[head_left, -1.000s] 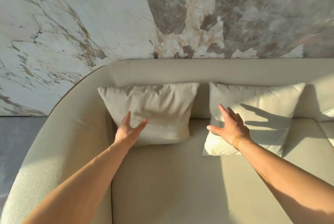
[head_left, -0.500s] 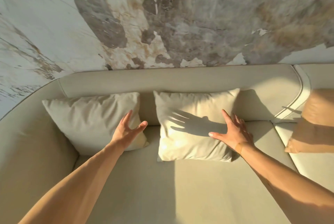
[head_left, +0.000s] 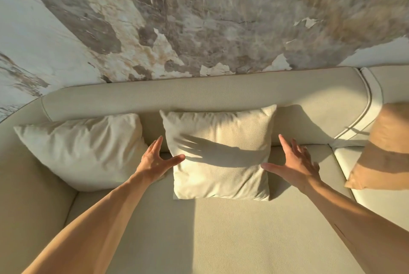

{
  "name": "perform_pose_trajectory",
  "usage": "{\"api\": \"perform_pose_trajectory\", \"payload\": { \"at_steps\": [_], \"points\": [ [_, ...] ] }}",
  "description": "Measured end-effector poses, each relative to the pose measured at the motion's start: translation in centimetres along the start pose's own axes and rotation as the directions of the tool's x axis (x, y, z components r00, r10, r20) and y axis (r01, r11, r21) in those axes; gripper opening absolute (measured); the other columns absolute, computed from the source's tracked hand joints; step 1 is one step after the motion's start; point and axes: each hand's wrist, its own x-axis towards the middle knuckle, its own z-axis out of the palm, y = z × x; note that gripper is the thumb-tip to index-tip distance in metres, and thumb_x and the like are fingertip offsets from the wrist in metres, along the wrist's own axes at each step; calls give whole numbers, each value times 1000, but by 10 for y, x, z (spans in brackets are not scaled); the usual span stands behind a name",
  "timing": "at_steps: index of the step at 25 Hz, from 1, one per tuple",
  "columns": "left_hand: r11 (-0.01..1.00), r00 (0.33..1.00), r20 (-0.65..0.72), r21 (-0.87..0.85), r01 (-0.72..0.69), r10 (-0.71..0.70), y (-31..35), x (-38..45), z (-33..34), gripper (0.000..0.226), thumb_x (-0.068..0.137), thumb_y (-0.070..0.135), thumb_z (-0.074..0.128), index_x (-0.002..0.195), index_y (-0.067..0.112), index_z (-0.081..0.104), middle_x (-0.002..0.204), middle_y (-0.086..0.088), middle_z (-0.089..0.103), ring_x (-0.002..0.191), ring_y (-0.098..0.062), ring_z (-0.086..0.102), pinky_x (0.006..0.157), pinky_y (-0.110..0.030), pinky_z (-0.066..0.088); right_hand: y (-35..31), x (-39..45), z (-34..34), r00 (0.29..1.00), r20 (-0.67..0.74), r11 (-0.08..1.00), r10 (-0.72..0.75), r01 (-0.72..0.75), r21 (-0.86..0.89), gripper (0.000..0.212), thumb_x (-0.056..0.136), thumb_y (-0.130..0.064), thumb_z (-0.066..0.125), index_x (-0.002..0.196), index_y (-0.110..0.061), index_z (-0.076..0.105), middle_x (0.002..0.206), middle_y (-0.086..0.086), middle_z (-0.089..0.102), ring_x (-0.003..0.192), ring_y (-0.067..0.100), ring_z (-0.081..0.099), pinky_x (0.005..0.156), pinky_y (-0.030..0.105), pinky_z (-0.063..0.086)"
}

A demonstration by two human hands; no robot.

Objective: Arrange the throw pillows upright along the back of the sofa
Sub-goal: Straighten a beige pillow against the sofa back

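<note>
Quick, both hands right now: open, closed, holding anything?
Left hand: open, fingers spread, beside the middle pillow, holding nothing.
Right hand: open, fingers spread, at that pillow's other side, holding nothing.

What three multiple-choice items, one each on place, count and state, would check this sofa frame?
1. The tan pillow lies where?
A. far right
B. far left
C. on the floor

2. How many pillows show?
A. one
B. three
C. five

3. How are the fingers of both hands?
A. clenched in fists
B. spread open
C. gripping a cup

Key: 1 A, it sits at the right edge of the sofa. 2 B, left cream pillow, middle cream pillow and the tan one. 3 B, left hand and right hand flank the middle pillow, fingers straight.
</note>
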Motion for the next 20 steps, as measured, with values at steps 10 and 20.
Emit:
{"api": "perform_pose_trajectory", "payload": {
  "at_steps": [10, 20],
  "points": [
    [959, 991, 90, -256, 120, -100, -24, 81, 52, 138, 56, 50, 89, 154, 43, -8, 161, -1, 26, 124, -26, 52, 99, -44, 49, 3, 99, 65, 972, 185, 814, 145, -224, 536, 146, 50, -54, 92, 156, -36, -7, 167, 0, 9, 148, 33, 24, 103, 59, 40],
    [884, 990, 88, -448, 135, -106, 2, 69, 56, 120, 52, 45, 93, 144, 48, 17, 144, 4, 37, 122, -28, 51, 84, -51, 58, 13, 89, 48, 964, 267, 576, -19, -207, 791, 140, 40, -54, 96, 146, -54, 4, 152, -11, 42, 132, 24, 49, 92, 68, 48]
  ]
}}
